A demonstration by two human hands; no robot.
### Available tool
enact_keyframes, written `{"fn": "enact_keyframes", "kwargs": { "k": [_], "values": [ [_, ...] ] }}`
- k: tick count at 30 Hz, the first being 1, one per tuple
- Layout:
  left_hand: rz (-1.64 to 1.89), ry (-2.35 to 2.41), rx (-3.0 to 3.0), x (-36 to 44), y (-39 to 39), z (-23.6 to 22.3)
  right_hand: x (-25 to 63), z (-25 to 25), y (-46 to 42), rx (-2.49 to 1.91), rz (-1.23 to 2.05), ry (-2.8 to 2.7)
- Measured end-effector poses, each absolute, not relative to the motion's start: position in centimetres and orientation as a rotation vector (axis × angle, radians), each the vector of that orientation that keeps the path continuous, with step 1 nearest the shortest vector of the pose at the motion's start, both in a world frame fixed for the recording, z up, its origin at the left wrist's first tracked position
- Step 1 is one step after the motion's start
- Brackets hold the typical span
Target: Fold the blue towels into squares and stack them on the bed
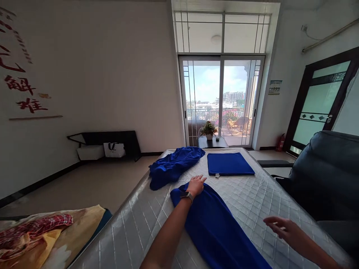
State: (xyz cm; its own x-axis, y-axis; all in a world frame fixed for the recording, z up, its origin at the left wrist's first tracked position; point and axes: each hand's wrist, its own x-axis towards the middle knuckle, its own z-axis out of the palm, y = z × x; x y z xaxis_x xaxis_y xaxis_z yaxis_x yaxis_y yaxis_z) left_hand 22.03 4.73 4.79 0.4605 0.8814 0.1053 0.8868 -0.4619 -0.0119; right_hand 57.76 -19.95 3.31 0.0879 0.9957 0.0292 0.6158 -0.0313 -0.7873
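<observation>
A long blue cloth (215, 220) lies spread over the quilted silver mattress (252, 201), running toward me and out at the bottom edge. On its far end rests my left hand (196, 185), fingers stretched out and a watch on the wrist. My right hand (280, 228) is held to the right of the cloth, apart from it, with its fingers extended and nothing in them. Beyond the left hand is a crumpled blue cloth (175, 164). To its right sits a flat, neatly folded blue cloth (230, 163) with a small white tag at its near edge.
A dark leather armchair (331, 179) stands along the right side. At the lower left are a patterned blanket (81, 228) and a red plaid cloth (42, 228). A small table with a potted plant (209, 129) stands past the mattress, before the sliding glass doors (202, 93).
</observation>
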Motion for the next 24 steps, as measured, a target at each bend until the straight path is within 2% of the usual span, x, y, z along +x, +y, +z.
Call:
{"fn": "enact_keyframes", "kwargs": {
  "k": [5,10,17,21,24],
  "values": [
    [-0.118,-1.567,-2.66,23.7,5.0,5.1,52.8,0.4,-15.5,-1.634,0.744,-1.778],
    [-0.269,-1.478,-2.67,21.2,3.3,9.2,48.2,0.1,-12.4,-1.543,0.783,-1.844],
    [-0.605,-1.376,-2.633,13.2,-3.9,18.9,44.0,3.1,-12.3,-1.246,1.22,-1.724],
    [-0.755,-1.398,-2.526,7.6,-9.9,22.9,44.5,6.0,-15.8,-1.192,1.232,-1.752],
    [-0.838,-1.483,-2.424,3.5,-14.1,24.0,46.4,6.8,-19.1,-1.232,1.239,-1.845]
  ]
}}
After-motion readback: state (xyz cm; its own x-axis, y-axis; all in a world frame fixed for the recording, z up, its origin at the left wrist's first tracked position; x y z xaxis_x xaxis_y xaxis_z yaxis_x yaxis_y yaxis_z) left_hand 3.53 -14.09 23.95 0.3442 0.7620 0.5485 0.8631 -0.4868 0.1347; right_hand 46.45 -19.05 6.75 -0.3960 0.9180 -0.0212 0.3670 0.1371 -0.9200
